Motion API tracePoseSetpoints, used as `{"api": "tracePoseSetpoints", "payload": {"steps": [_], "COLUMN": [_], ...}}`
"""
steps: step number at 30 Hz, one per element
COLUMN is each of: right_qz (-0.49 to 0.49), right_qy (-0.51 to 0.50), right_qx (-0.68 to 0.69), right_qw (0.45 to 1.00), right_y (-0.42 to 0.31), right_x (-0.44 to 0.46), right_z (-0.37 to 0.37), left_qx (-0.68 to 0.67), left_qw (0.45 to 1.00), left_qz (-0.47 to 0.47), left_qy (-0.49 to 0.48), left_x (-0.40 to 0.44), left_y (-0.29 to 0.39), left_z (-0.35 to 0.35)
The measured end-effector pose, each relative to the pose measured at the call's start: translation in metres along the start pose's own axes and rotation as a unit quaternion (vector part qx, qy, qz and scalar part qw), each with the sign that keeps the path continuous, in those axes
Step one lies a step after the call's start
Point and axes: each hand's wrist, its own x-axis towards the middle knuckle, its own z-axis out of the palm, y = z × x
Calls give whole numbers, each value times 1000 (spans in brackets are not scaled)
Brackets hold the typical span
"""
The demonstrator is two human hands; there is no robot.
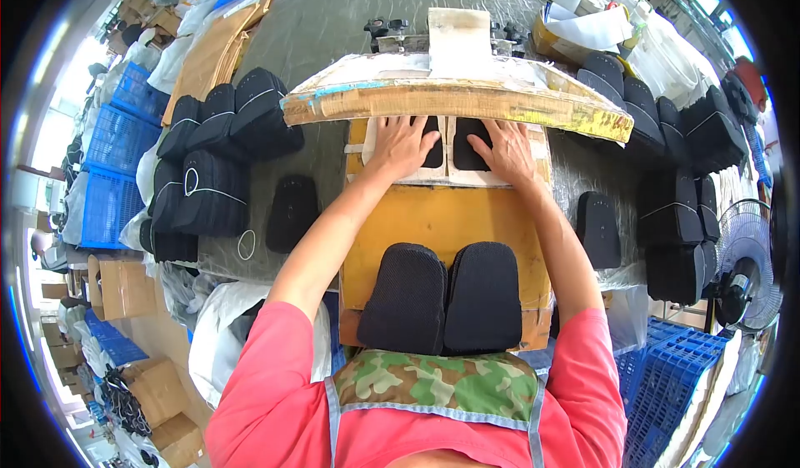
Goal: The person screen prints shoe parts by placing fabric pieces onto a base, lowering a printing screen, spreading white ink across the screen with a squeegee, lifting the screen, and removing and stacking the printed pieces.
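Observation:
My left hand [402, 146] lies with fingers spread on a black pad [433, 153] set in the left half of a pale template [461, 175]. My right hand [503, 150] rests, fingers apart, on a second black pad [467, 153] in the right half. The far fingertips reach under the edge of a raised wooden frame [458, 100], which hides the pads' far ends. Closer to my body, two stacks of black pads, a left stack [404, 293] and a right stack [483, 293], stand side by side on the yellow board [450, 218].
Single black pads lie to the left [293, 214] and right [598, 229] of the board. Banded bundles of pads [212, 193] line both sides of the table. A fan [744, 276] stands at far right, above blue crates [679, 368]. A rubber band [247, 245] lies at left.

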Motion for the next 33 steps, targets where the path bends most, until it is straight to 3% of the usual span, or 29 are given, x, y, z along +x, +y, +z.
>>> {"api": "tracePoseSetpoints", "payload": {"steps": [4,13,19,28,31,33], "right_qz": [7,4,-1,30,-17,2], "right_qy": [-16,-10,-40,-110,-31,-76], "right_qx": [0,-1,-7,-24,-33,-36], "right_qw": [1000,1000,999,993,999,996], "right_y": [-2,1,4,-3,5,2], "right_x": [-2,-2,-3,0,-4,-2], "right_z": [-1,2,1,-4,7,3], "left_qx": [23,-13,18,-18,-4,-24], "left_qw": [992,985,995,985,991,995], "left_qz": [-36,-30,4,-30,-19,14], "left_qy": [-117,-169,-98,-168,-129,-94], "left_x": [-4,-3,-6,-1,-3,-3], "left_y": [7,10,4,9,9,15], "left_z": [2,-13,2,-10,-6,-17]}}
